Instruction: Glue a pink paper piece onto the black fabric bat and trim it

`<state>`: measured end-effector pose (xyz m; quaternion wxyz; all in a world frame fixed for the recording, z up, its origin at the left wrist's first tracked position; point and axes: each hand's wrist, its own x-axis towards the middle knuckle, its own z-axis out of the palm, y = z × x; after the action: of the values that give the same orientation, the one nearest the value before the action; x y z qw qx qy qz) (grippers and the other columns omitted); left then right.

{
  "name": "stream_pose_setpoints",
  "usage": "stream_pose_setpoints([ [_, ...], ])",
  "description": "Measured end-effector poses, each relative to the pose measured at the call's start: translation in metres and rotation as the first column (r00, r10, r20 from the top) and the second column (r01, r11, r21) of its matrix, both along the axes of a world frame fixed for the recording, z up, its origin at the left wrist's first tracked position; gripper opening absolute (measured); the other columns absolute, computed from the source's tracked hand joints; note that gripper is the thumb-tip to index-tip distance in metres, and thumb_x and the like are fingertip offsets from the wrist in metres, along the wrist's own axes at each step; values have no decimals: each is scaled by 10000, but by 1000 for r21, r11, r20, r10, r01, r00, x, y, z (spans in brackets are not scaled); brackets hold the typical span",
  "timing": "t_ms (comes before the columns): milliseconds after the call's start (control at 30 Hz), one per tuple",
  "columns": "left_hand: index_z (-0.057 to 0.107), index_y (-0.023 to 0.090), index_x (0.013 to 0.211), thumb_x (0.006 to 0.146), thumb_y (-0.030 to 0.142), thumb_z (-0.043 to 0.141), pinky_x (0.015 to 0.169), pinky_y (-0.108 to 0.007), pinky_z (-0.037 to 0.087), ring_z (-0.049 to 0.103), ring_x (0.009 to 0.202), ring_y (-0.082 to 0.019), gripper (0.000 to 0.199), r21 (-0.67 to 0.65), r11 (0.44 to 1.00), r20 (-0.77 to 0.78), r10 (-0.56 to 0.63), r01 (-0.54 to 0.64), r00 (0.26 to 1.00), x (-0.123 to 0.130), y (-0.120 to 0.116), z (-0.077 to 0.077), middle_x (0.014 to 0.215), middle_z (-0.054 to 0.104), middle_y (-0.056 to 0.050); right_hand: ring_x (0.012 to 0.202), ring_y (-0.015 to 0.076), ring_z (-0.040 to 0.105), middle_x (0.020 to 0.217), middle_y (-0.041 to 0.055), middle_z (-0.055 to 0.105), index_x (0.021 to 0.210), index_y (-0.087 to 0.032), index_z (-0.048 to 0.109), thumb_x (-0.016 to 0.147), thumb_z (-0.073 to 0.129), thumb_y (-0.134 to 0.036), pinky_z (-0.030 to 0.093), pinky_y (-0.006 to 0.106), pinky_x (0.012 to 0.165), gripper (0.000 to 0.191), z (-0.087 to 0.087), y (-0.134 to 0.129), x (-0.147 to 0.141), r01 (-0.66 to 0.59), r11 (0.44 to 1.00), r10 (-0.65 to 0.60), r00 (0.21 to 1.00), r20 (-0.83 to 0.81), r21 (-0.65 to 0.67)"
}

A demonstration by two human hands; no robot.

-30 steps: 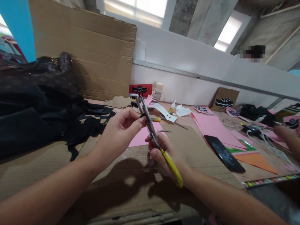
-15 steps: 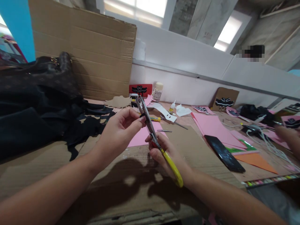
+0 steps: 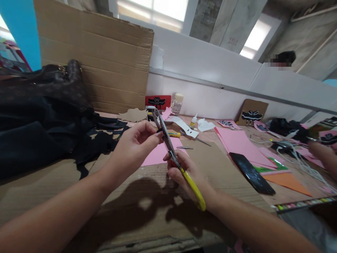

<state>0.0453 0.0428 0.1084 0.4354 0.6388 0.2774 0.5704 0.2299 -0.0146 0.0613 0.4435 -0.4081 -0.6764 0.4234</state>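
Observation:
My right hand (image 3: 184,168) is closed on a pair of scissors (image 3: 191,184) with yellow handles, its blades tilted up and to the left. Between the thumb and fingers of my left hand (image 3: 138,140) is a small black scrap (image 3: 159,130), mostly hidden by the fingertips. The blades are right beside that scrap; whether they touch it I cannot tell. Below and behind both hands, a pink paper sheet (image 3: 155,154) lies on the cardboard (image 3: 210,165). A yellow glue stick (image 3: 174,135) lies just behind the blades.
Black cloth (image 3: 34,137) and a brown bag (image 3: 39,84) fill the left side. A phone (image 3: 251,172), pink sheets (image 3: 239,144) and white cables (image 3: 302,161) lie on the right. Small glue bottle (image 3: 193,121) stands at the back. Another person's hand (image 3: 322,153) shows at the far right.
Both hands, the scissors and the black scrap stay almost in the same place. The view has shifted very slightly.

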Motion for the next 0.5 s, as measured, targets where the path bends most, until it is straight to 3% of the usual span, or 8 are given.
stream_pose_setpoints([
  [500, 624, 236, 700, 789, 293, 790, 758, -274, 593, 664, 768, -161, 197, -22, 999, 37, -31, 32, 999, -1, 1, 1, 756, 665, 15, 683, 134, 425, 806, -38, 493, 1092, -226, 564, 888, 719, -761, 368, 281, 624, 594, 0, -1, 1, -2, 1000, 2, 1000, 2, -24],
])
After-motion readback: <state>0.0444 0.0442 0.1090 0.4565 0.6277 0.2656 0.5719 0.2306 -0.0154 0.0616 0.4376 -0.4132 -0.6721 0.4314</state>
